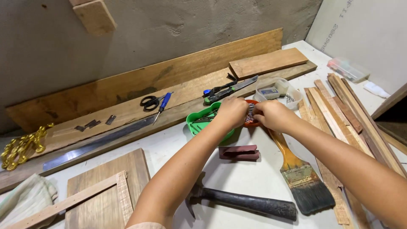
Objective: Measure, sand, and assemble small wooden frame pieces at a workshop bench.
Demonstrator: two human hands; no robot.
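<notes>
My left hand [232,111] and my right hand [271,114] meet over a small orange-red dish [250,124], fingers pinched together on a bunch of small nails [250,113] held between them. A green plastic tray [196,122] with small metal bits sits just left of the dish, partly under my left hand. Much of the dish is hidden by both hands.
A black-handled hammer [248,202], a wide paintbrush [301,178] and folded sandpaper [239,152] lie near me. Scissors [149,101], a blue screwdriver [163,104], a long metal ruler [97,142], wood planks [267,62], thin wood strips [339,114], a clear plastic container [277,91] and a wood panel [106,191] surround them.
</notes>
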